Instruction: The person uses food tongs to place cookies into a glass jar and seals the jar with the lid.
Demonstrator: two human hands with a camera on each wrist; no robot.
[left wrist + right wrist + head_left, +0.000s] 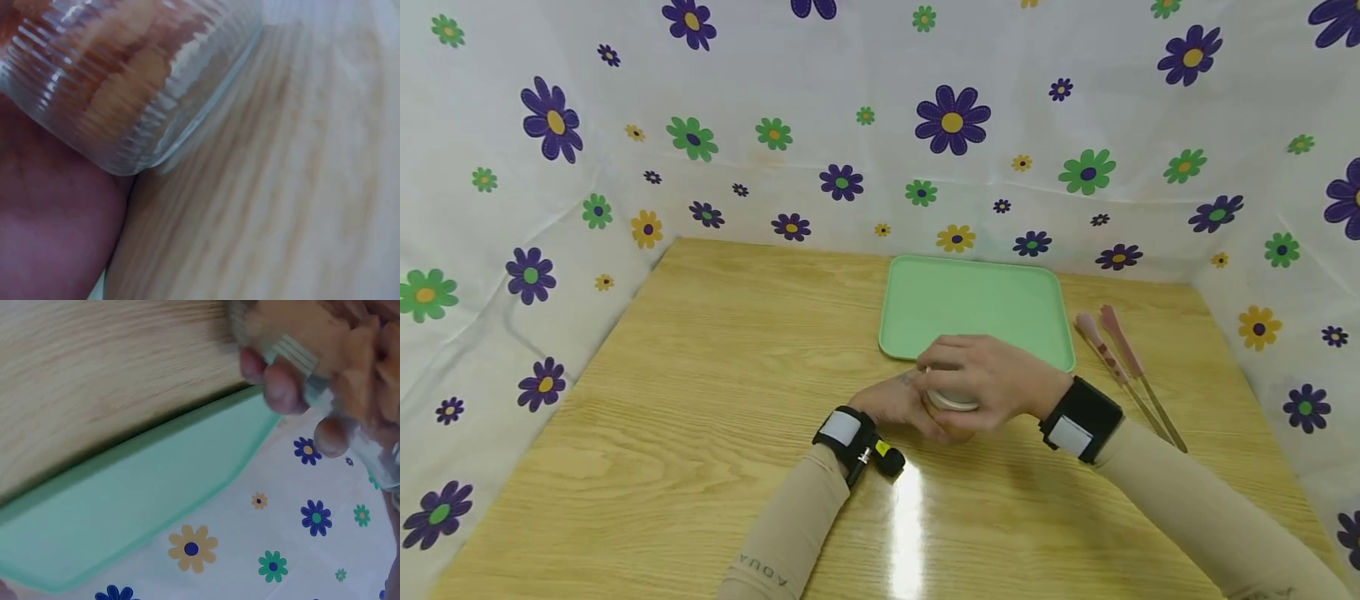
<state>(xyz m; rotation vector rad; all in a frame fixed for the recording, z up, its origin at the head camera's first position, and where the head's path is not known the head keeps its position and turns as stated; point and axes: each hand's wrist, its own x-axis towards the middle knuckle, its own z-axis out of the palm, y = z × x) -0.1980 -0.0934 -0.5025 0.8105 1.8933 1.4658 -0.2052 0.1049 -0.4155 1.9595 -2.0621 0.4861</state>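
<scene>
A ribbed clear glass jar [125, 81] with orange-brown chunks inside is held at the middle of the table, just in front of the green tray [973, 300]. My left hand [891, 402] grips the jar's side; its curled fingertips [281, 387] show on the glass in the right wrist view. Over the top, my right hand [992, 375] holds the pale round lid [953, 402] with bent fingers. Whether the lid sits tight or loose cannot be seen. The left wrist view shows the jar's base tilted against the wooden table.
Tongs with pink ends [1126, 343] and metallic arms lie to the right of the tray. The light wooden table [700, 358] meets a white flower-printed cloth [820, 100] at the back and both sides. Light glares off the table in front of the hands.
</scene>
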